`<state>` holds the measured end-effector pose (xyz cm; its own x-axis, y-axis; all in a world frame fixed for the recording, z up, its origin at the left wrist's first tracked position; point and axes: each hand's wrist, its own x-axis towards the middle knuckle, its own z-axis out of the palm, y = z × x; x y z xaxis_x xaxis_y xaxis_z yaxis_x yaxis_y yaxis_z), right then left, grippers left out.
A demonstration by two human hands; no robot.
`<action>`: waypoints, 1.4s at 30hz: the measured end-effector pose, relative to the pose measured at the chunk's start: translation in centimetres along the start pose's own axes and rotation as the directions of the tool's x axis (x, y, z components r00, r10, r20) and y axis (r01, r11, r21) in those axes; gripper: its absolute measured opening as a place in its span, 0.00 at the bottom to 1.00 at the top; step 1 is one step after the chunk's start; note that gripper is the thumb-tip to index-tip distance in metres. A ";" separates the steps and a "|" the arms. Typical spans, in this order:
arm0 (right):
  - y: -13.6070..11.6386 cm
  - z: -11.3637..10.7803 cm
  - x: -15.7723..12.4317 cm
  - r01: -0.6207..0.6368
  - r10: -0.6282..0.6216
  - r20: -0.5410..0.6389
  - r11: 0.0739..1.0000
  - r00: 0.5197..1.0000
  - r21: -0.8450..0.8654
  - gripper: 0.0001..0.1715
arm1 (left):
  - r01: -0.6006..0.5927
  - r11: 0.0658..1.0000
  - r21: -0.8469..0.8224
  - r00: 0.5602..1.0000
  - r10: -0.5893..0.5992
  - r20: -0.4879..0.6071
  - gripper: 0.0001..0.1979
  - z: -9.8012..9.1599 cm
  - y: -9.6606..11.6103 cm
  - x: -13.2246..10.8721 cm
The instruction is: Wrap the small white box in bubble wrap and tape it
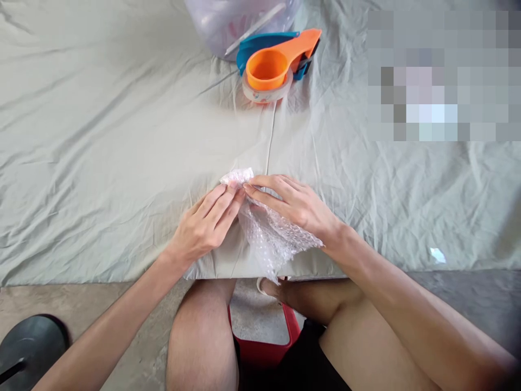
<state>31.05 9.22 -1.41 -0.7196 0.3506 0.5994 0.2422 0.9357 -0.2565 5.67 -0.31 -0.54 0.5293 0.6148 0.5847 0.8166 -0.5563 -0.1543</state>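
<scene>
A crumpled sheet of clear bubble wrap (272,239) lies near the front edge of the cloth-covered table, part of it bunched up at the fingertips and a loose flap trailing toward me over the edge. My left hand (209,220) is closed on the bunched end, its fingers pressing from the left. From the right, my right hand (291,201) grips the same wrap with its fingertips, which meet those of the left. Something faintly pinkish shows through the bunched part, but I cannot make out what it is.
Farther back stand an orange tape dispenser (266,68) with a roll of tape (266,96), a blue tool (264,41) behind it and a translucent plastic bag (211,24). A small shiny scrap (437,255) lies at right. A black round base (32,353) stands on the floor.
</scene>
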 end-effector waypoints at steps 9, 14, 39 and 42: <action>-0.4 0.6 1.2 -0.169 0.193 -0.099 0.962 0.976 0.213 0.09 | 0.110 0.991 -0.072 0.990 -0.116 -0.077 0.30 0.7 1.2 0.5; -0.6 -0.2 1.3 -0.251 0.284 -0.049 0.907 0.958 0.338 0.10 | 0.239 0.933 -0.271 0.955 -0.276 -0.110 0.23 0.9 1.3 0.9; -0.8 1.5 4.6 -0.534 0.599 -0.154 0.783 0.786 0.320 0.19 | 0.608 0.623 -0.493 0.715 -0.700 -0.004 0.28 2.7 1.8 3.5; -0.9 1.6 4.7 -0.498 0.568 -0.156 0.800 0.808 0.335 0.21 | 0.542 0.562 -0.625 0.702 -0.711 -0.032 0.27 2.8 1.8 3.3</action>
<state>26.42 9.97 0.46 -0.3423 0.8212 0.4567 0.3339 0.5606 -0.7578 9.48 2.23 -1.11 -0.2167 0.8096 0.5455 0.6018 -0.3293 0.7276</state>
